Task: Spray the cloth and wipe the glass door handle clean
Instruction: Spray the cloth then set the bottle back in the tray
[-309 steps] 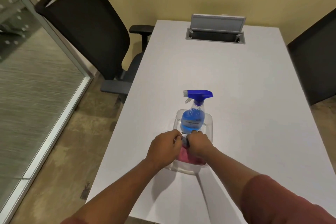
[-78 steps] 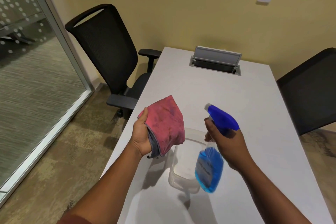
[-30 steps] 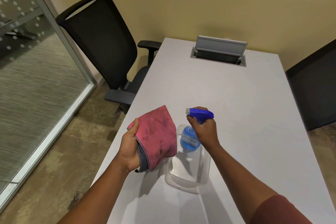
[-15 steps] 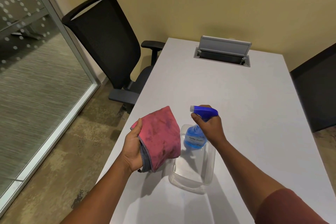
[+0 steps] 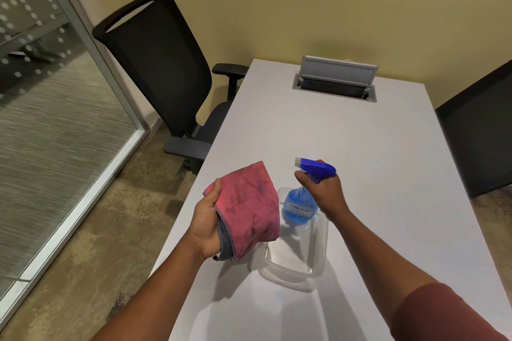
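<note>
- Head view, single camera; landmark taken as the clear tub [image 5: 296,266] near the front edge of the white bench [image 5: 374,174].
- Left hand [image 5: 206,225] sits just left of the tub, above the bench edge, thumb and curled fingers clamping one side of the pink cloth [image 5: 249,210]. Cloth hangs folded, broad face turned toward the bottle; judged so as to present a flat target for spray. Grey backing shows at its lower hem.
- Right hand [image 5: 322,189] is over the tub's far end, fingers wrapped round the neck of the spray bottle [image 5: 300,202], under the blue trigger head. Nozzle points left, toward the cloth. Index finger looks extended near the trigger; whether it is pressing cannot be told.
- Bottle base sits at or just inside the tub's far end; contact with the tub floor is unclear. Blue liquid fills the lower part.
- No mist visible; darker patches on the cloth may be damp, not certain.
- Beyond the tub: an open cable hatch [image 5: 335,83] in the bench top. Left of it: black office chair [image 5: 160,69], then a frosted glass wall [image 5: 55,119].
- Door handle not in view; wiping step judged not yet begun, and it needs a turn away from the bench.
</note>
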`<act>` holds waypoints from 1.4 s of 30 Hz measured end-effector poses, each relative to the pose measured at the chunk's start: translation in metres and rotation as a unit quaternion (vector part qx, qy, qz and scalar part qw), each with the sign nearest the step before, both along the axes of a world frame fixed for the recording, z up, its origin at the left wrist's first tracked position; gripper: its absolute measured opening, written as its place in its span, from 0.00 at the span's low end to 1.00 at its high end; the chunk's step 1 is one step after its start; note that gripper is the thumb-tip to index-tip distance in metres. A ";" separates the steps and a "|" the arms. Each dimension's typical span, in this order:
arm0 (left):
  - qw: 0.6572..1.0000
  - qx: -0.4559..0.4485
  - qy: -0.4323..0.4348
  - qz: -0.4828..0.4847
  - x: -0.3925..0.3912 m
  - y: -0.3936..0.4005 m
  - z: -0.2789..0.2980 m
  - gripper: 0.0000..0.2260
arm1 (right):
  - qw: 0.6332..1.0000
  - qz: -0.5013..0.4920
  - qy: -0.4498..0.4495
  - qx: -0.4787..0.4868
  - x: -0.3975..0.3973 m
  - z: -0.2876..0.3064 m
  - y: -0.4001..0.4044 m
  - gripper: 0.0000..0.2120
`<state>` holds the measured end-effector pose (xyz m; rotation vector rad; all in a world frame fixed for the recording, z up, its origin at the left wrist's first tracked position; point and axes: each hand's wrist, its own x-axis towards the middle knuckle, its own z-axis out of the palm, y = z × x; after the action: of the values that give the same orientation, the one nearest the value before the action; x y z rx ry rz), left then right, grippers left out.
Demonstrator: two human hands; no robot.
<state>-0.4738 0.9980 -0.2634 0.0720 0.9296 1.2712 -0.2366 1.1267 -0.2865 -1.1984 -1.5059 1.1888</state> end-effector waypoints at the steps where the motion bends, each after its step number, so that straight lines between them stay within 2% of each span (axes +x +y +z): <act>1: 1.000 0.001 0.000 0.000 0.000 0.001 0.001 0.28 | 1.000 -0.004 -0.011 -0.002 0.001 0.000 -0.001 0.15; 7: 1.000 0.009 0.008 -0.012 0.000 0.005 0.007 0.27 | 0.998 0.000 -0.055 -0.023 0.011 -0.007 -0.008 0.13; 9: 1.000 0.017 0.009 -0.018 0.001 0.005 0.007 0.27 | 0.998 -0.010 -0.055 -0.031 0.014 -0.007 -0.014 0.16; 12: 0.999 0.033 0.003 -0.033 0.004 0.005 0.010 0.27 | 0.998 -0.031 -0.053 -0.025 0.019 -0.004 -0.026 0.25; 15: 0.998 0.039 -0.002 -0.049 0.008 0.007 0.013 0.28 | 0.995 -0.086 -0.046 -0.009 0.025 0.002 -0.039 0.28; 17: 0.997 0.045 -0.006 -0.062 0.011 0.008 0.014 0.28 | 0.989 -0.142 -0.034 0.007 0.026 0.007 -0.049 0.25; 20: 0.995 0.056 -0.011 -0.087 0.016 0.009 0.017 0.28 | 0.980 -0.197 -0.003 0.024 0.026 0.018 -0.062 0.15; 23: 0.991 0.057 -0.014 -0.119 0.021 0.009 0.023 0.28 | 0.986 -0.164 0.029 -0.003 0.020 0.031 -0.074 0.03; 26: 0.985 0.059 -0.029 -0.159 0.026 0.009 0.029 0.29 | 0.995 -0.061 0.038 -0.065 0.011 0.045 -0.085 0.08; 30: 0.964 0.084 -0.084 -0.236 0.032 0.004 0.038 0.32 | 0.984 0.033 0.078 -0.157 0.006 0.059 -0.103 0.17; 34: 0.944 0.101 -0.103 -0.295 0.038 -0.001 0.042 0.33 | 0.969 0.016 0.154 -0.192 0.013 0.066 -0.127 0.17; 36: 0.938 0.100 -0.091 -0.319 0.049 -0.004 0.044 0.29 | 0.956 -0.004 0.185 -0.226 0.023 0.068 -0.141 0.19; 38: 0.941 0.070 -0.039 -0.329 0.060 -0.005 0.046 0.27 | 0.939 -0.017 0.229 -0.258 0.036 0.071 -0.155 0.19; 42: 0.941 0.052 0.059 -0.330 0.091 -0.006 0.050 0.29 | 0.905 -0.042 0.310 -0.290 0.066 0.076 -0.182 0.18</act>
<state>-0.3828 0.9915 -0.2130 0.5072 0.8396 0.6910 -0.1706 0.9448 -0.2107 -1.0746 -0.6305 1.8153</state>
